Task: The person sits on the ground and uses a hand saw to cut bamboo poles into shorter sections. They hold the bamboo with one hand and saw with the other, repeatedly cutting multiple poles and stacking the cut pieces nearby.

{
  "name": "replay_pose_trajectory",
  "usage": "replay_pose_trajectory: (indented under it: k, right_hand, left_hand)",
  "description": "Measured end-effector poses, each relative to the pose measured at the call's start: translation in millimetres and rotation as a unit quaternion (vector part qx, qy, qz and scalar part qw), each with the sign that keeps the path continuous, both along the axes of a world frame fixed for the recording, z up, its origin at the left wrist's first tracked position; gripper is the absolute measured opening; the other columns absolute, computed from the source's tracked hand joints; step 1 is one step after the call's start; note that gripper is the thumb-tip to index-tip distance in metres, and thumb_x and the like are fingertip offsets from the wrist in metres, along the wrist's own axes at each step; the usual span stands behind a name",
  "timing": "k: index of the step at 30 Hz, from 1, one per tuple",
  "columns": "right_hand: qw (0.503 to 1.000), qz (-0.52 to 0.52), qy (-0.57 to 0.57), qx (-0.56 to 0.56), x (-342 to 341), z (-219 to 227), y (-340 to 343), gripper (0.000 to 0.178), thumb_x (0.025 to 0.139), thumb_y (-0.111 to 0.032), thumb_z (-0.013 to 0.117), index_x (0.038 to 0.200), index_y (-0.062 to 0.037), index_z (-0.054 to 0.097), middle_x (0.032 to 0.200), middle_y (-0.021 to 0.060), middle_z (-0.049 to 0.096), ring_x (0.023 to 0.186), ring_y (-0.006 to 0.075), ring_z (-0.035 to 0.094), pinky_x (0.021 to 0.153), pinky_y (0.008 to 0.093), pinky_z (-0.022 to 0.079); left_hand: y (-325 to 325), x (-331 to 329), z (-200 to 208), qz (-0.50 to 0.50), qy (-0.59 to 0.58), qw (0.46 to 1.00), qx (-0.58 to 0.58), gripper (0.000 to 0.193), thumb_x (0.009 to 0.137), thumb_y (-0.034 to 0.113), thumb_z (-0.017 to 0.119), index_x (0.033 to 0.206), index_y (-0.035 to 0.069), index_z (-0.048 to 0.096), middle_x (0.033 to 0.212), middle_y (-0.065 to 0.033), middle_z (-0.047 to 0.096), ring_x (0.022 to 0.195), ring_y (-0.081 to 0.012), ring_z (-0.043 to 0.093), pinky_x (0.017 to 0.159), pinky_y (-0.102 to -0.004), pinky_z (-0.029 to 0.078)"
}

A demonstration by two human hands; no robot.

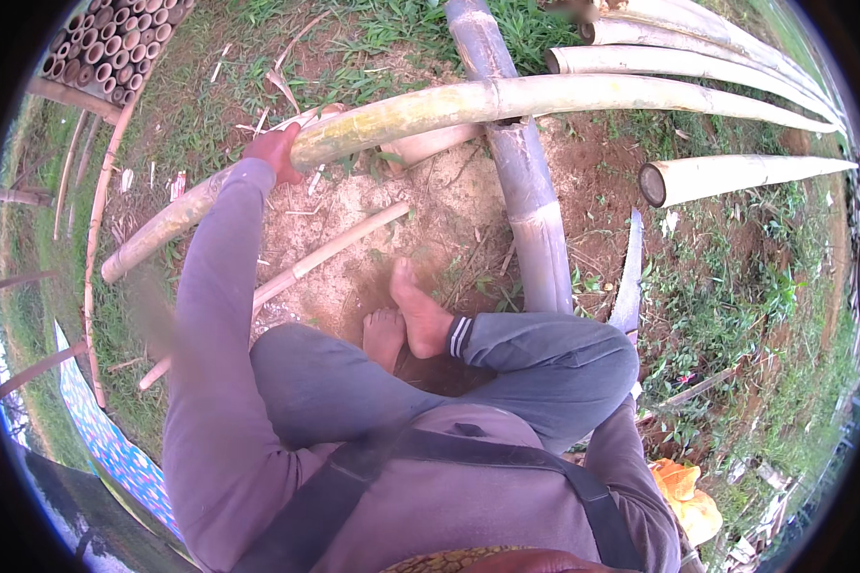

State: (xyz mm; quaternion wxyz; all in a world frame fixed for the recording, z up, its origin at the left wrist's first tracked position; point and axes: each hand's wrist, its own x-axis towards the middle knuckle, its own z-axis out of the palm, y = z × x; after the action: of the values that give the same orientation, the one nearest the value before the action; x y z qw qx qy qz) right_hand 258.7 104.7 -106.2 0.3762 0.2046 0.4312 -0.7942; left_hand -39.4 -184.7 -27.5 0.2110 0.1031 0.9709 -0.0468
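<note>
The left hand (275,156) grips a smooth, round, yellow-mottled bamboo pole (440,109).

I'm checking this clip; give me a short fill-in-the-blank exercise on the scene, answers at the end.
1. The person's ____ hand grips the long pale pole.
2. The long pale pole passes ____ the thick grey bamboo, hiding part of it.
3. In the picture, the tapering blade is to the ____ of the thick grey bamboo.
4. With no shoes or socks on, the feet are ____.

Missing words: left; over; right; bare.
</note>
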Motion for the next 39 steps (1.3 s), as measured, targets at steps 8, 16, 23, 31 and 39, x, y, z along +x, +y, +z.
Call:
replay_pose_trajectory:
  k: [8,16,23,31,39]
  right_hand:
    - [0.795,-0.339,-0.030,0.502,278,-38,422,0.049,0.094,-0.021,0.062,0.140,-0.0040,0.057,0.117,0.0118,0.064,0.099,0.0183,0.061,0.087,0.0330,0.051]
    - [0.748,-0.354,0.147,0.542,184,155,387,0.029,0.086,-0.011,0.064,0.114,-0.0031,0.067,0.093,0.0005,0.063,0.082,0.0112,0.057,0.076,0.0283,0.046]
    - [0.732,-0.331,0.254,0.538,156,245,316,0.033,0.092,-0.012,0.064,0.122,0.0022,0.062,0.079,0.0022,0.061,0.063,0.0082,0.057,0.057,0.0242,0.045]
    - [0.790,-0.370,0.369,0.322,41,165,196,0.028,0.097,-0.001,0.072,0.124,0.0041,0.066,0.096,0.0084,0.070,0.083,0.0143,0.070,0.089,0.0343,0.064]
    - [0.746,-0.278,0.379,0.472,-28,110,129,0.040,0.105,-0.021,0.075,0.133,0.0031,0.061,0.112,0.0137,0.073,0.100,0.0171,0.073,0.085,0.0322,0.061]
  left_hand:
    - [-4,-7,-6,0.007,0.023,0.997,0.075,0.084,0.066,0.026,0.100,0.135,0.012,0.054,0.113,-0.0218,0.076,0.108,-0.0431,0.075,0.096,-0.0503,0.059]
    - [-7,5,-25,0.053,0.074,0.995,0.045,0.093,0.063,0.032,0.101,0.141,0.014,0.053,0.122,-0.0180,0.076,0.119,-0.0395,0.073,0.104,-0.0482,0.056]
    - [2,8,-16,0.078,0.053,0.995,0.034,0.094,0.064,0.036,0.102,0.143,0.017,0.055,0.130,-0.0131,0.076,0.125,-0.0361,0.072,0.107,-0.0496,0.054]
    - [2,11,-11,0.083,0.049,0.994,0.045,0.092,0.065,0.039,0.101,0.142,0.019,0.056,0.132,-0.0103,0.075,0.128,-0.0350,0.070,0.108,-0.0519,0.051]
    - [2,11,-12,0.078,0.047,0.993,0.079,0.085,0.065,0.037,0.101,0.136,0.019,0.058,0.130,-0.0110,0.075,0.125,-0.0355,0.071,0.107,-0.0531,0.052]
